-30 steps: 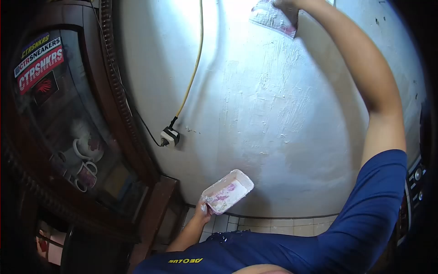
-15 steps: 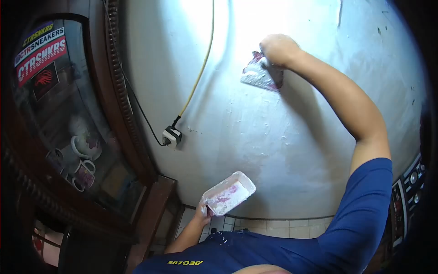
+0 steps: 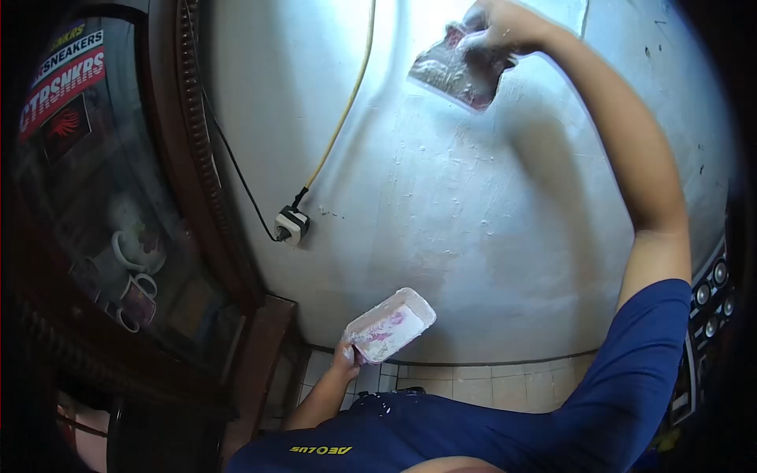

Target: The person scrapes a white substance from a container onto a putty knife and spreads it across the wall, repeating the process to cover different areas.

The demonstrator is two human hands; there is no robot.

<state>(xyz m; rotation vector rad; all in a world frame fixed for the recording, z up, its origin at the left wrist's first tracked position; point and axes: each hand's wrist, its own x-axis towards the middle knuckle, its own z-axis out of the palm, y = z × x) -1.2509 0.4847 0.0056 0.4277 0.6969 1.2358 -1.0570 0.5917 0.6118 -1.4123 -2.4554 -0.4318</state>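
Note:
High on the pale wall (image 3: 441, 229), my right hand (image 3: 509, 31) is closed around a flat scraper (image 3: 453, 71) whose blade is smeared with white and purplish paste. The blade is at the wall; whether it touches is hard to tell. Low down, my left hand (image 3: 347, 359) grips the near left end of a small rectangular tub (image 3: 390, 325) holding white and pinkish paste. The tub is tilted, its open side towards me. Small ridges and spots mark the wall below the scraper.
A socket block (image 3: 292, 226) with a yellow cable (image 3: 347, 110) and a black cord hangs on the wall. At the left stands a dark wooden glass-door cabinet (image 3: 197, 229) with mugs and stickers. Black speakers (image 3: 710, 303) are at the right, floor tiles (image 3: 505, 388) below.
My right hand has moved up with the scraper, whose blade is now tilted more, its right end lower. The tub stays in my left hand. The view has shifted slightly.

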